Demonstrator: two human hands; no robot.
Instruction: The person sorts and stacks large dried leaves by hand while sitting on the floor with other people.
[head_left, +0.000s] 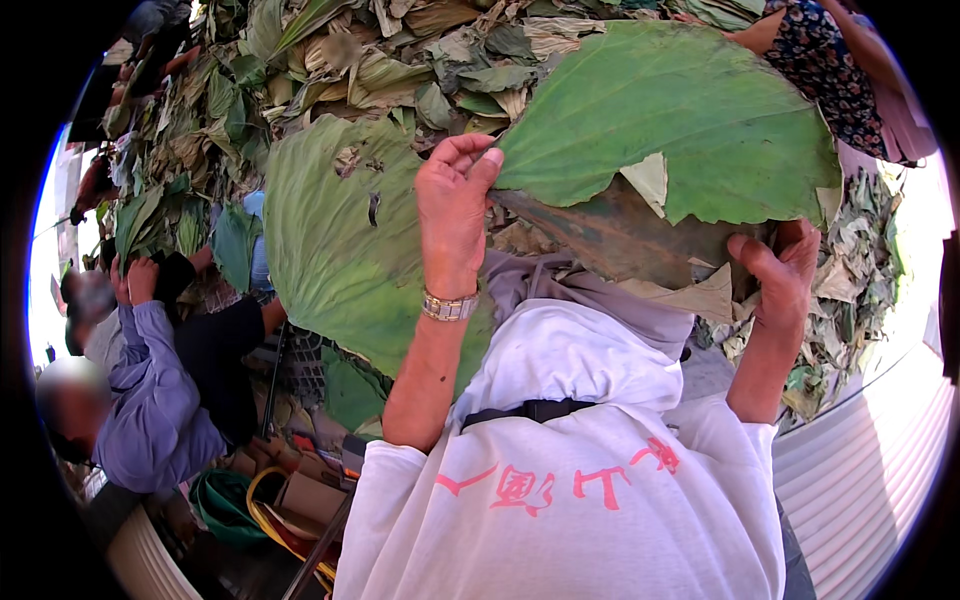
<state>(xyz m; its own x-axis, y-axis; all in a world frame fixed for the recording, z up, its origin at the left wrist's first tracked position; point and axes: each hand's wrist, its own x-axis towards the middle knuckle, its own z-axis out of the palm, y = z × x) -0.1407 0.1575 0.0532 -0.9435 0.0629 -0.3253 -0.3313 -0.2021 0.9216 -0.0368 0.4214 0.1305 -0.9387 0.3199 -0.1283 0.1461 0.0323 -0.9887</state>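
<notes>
A large green lotus leaf (675, 120) is stretched between my two hands above my lap. My left hand (457, 202), with a metal watch on the wrist, pinches the leaf's narrow end between thumb and fingers. At the leaf's lower right edge, my right hand (780, 262) grips it, the fingers partly hidden behind. A brownish leaf layer (615, 232) hangs below the green one, between the hands. Another big, paler green leaf (345, 232) lies to the left, partly behind my left forearm, with a few holes and dark spots.
Dry and green leaves (390, 67) lie heaped ahead and at the right. Co-workers sit at the left, one in a blue-grey shirt (157, 397); a person in floral clothing (825, 75) is at the upper right. Cardboard boxes (307, 495) and a green bag (225, 506) stand lower left.
</notes>
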